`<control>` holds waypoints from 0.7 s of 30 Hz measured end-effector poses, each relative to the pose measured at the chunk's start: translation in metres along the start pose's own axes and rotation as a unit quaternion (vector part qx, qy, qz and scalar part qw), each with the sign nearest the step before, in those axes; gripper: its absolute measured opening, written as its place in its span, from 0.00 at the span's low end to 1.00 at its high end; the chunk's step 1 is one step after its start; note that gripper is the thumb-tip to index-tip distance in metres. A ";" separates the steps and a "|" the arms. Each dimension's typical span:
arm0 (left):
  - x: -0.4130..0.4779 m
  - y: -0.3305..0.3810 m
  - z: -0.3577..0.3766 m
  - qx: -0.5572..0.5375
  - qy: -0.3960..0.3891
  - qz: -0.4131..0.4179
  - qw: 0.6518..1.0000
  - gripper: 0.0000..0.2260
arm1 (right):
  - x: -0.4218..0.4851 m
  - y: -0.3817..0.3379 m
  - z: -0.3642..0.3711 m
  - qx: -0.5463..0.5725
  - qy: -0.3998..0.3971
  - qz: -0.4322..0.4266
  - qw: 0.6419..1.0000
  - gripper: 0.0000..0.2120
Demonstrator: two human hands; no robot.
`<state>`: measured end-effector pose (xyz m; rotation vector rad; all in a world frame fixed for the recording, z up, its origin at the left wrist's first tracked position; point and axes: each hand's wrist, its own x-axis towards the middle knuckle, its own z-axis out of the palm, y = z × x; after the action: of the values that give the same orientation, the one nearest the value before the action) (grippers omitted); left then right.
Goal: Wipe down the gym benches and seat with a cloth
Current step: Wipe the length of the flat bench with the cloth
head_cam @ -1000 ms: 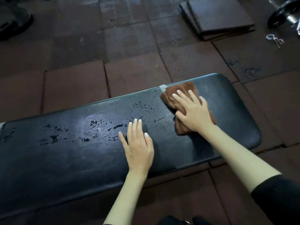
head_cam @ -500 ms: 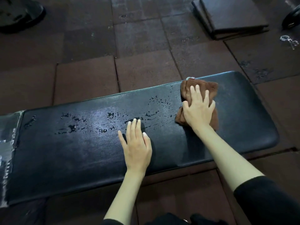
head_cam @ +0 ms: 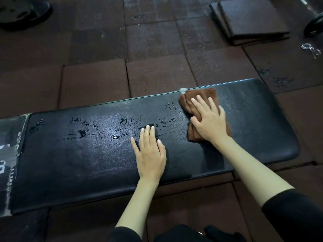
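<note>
Hidden bits first. The middle of the brown cloth is under the right hand; only its far end and a strip by the wrist show. The tabletop is a black padded gym bench. Its left end runs out of view past a worn, taped section. The dark object at top left is cut off, so I can't tell what it is.

Right grip is released, fingers straight and spread, palm pressing the cloth onto the tabletop near its far edge, toward the right end. Left hand has its grip released too, flat on the pad mid-length, holding nothing.

A line of water droplets runs left from the cloth along the middle, and the left fingertips touch it.

Room to move: there is bare pad from the cloth to the rounded right end, and a wide dry strip along the near edge. Rubber floor tiles lie all round. The stacked mats sit well apart at far right, with a metal clip near them.
</note>
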<state>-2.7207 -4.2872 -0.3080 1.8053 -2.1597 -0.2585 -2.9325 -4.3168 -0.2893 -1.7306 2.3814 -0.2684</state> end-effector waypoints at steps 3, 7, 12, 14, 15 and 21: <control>0.000 -0.001 0.000 -0.022 0.003 -0.008 1.000 0.23 | 0.002 0.022 -0.007 0.018 0.021 0.078 0.997 0.31; 0.001 -0.004 -0.007 -0.064 0.005 -0.007 0.998 0.23 | 0.009 0.024 -0.006 0.038 0.033 0.149 0.988 0.28; -0.006 -0.030 -0.019 -0.046 0.009 -0.014 0.999 0.23 | 0.021 -0.009 0.002 0.031 0.036 0.186 0.981 0.29; -0.008 -0.044 -0.023 -0.033 0.011 -0.017 0.999 0.23 | 0.025 -0.027 0.006 0.028 0.032 0.170 0.985 0.29; -0.009 -0.051 -0.025 -0.028 0.011 -0.020 0.999 0.24 | 0.027 -0.037 0.009 0.027 0.028 0.158 0.987 0.30; -0.014 -0.077 -0.034 0.001 0.008 -0.026 1.000 0.24 | 0.020 -0.110 0.027 0.011 -0.009 0.059 0.998 0.30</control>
<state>-2.6350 -4.2858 -0.3036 1.8606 -2.1044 -0.2519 -2.8308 -4.3706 -0.2883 -1.5689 2.4481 -0.2597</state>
